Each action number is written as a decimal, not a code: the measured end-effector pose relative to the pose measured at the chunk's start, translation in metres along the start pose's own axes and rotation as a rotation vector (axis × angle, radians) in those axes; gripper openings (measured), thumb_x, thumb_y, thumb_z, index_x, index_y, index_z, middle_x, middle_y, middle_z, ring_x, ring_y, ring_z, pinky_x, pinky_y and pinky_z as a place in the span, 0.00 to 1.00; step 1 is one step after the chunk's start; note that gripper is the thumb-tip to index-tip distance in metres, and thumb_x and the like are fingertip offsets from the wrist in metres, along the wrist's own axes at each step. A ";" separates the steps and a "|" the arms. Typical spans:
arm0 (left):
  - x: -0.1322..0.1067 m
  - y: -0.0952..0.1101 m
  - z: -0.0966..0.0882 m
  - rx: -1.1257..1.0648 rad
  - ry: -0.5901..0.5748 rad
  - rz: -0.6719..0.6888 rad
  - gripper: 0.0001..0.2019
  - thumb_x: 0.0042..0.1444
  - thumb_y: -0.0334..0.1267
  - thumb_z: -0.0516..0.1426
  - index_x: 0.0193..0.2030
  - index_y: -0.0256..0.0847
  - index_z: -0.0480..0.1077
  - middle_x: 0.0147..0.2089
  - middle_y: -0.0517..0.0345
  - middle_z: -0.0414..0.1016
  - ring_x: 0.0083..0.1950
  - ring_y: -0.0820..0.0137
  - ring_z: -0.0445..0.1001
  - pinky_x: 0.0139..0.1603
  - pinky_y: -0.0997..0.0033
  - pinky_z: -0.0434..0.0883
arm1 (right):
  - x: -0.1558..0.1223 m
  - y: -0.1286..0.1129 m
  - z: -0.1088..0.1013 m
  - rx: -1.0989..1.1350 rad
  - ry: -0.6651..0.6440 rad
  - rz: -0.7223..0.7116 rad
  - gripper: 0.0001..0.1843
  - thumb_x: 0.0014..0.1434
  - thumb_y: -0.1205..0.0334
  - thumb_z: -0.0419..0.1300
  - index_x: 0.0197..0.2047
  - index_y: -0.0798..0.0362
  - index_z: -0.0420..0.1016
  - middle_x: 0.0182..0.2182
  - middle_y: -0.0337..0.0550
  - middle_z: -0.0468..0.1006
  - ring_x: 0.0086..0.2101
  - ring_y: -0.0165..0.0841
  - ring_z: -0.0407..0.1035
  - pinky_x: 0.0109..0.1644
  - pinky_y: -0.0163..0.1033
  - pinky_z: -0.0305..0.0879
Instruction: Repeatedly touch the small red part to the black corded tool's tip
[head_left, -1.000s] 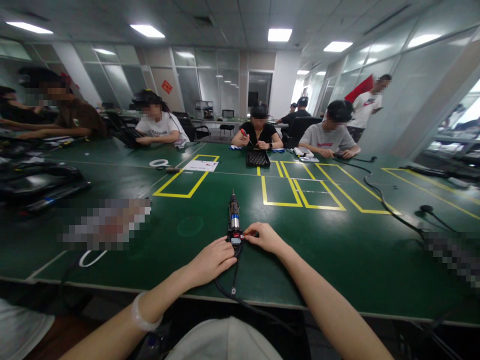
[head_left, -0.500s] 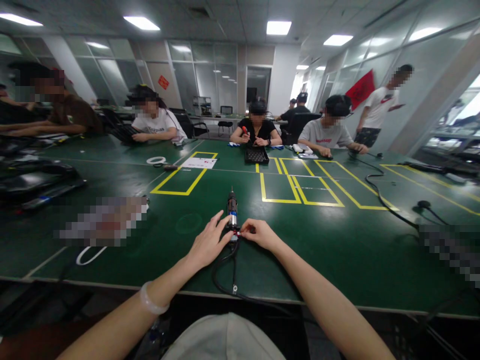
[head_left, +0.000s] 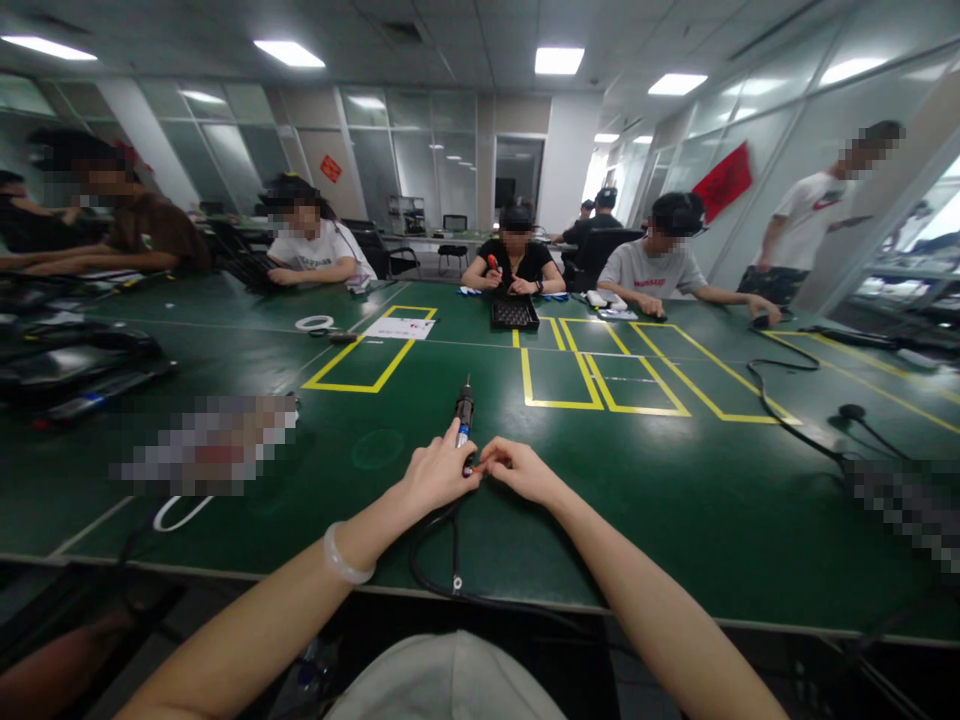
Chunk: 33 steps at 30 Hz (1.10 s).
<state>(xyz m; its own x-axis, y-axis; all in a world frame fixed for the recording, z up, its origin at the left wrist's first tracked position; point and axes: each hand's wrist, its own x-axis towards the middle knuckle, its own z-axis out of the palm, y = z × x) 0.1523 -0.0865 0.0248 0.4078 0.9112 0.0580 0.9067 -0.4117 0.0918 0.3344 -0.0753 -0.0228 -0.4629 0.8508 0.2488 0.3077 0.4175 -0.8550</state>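
Observation:
A black corded electric screwdriver (head_left: 464, 411) lies on the green table (head_left: 660, 520), tip pointing away from me. My left hand (head_left: 439, 474) is wrapped round its rear body. My right hand (head_left: 517, 468) pinches a small red part at the tool's right side, fingers closed. The tool's black cable (head_left: 450, 560) loops back toward the table's near edge.
Yellow tape rectangles (head_left: 592, 380) mark the table beyond the tool. A black tray (head_left: 514, 314) sits in front of a seated person opposite. Black cables (head_left: 780, 400) trail at right, dark equipment (head_left: 82, 360) at left. Several people sit round the table; one stands at right.
My left hand went from spread fingers beside the tool to a grip round its body. The standing person at the right walked further right.

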 end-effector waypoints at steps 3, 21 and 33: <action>0.001 -0.009 0.006 -0.006 0.011 -0.008 0.18 0.52 0.49 0.56 0.49 0.50 0.71 0.70 0.48 0.49 0.52 0.51 0.71 0.44 0.52 0.69 | 0.000 -0.001 -0.001 -0.012 0.002 -0.007 0.08 0.56 0.67 0.56 0.40 0.54 0.71 0.34 0.40 0.79 0.32 0.29 0.71 0.38 0.34 0.64; 0.067 -0.190 -0.013 0.113 -0.147 -0.169 0.29 0.53 0.55 0.52 0.63 0.52 0.63 0.70 0.53 0.51 0.62 0.55 0.63 0.56 0.61 0.64 | -0.002 0.003 -0.013 -0.067 0.038 0.065 0.06 0.57 0.64 0.57 0.37 0.54 0.74 0.31 0.40 0.78 0.31 0.30 0.69 0.36 0.34 0.62; 0.050 -0.169 -0.006 0.341 0.061 -0.317 0.21 0.57 0.40 0.50 0.55 0.32 0.62 0.51 0.37 0.65 0.49 0.52 0.71 0.44 0.57 0.69 | -0.001 0.010 -0.012 -0.083 0.027 0.058 0.07 0.57 0.64 0.57 0.38 0.54 0.75 0.31 0.40 0.78 0.31 0.30 0.69 0.36 0.34 0.62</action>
<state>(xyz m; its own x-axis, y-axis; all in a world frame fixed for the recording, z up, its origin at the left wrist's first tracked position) 0.0187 0.0283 0.0186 0.1072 0.9845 0.1392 0.9732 -0.0752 -0.2174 0.3478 -0.0677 -0.0258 -0.4204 0.8819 0.2132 0.4014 0.3915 -0.8280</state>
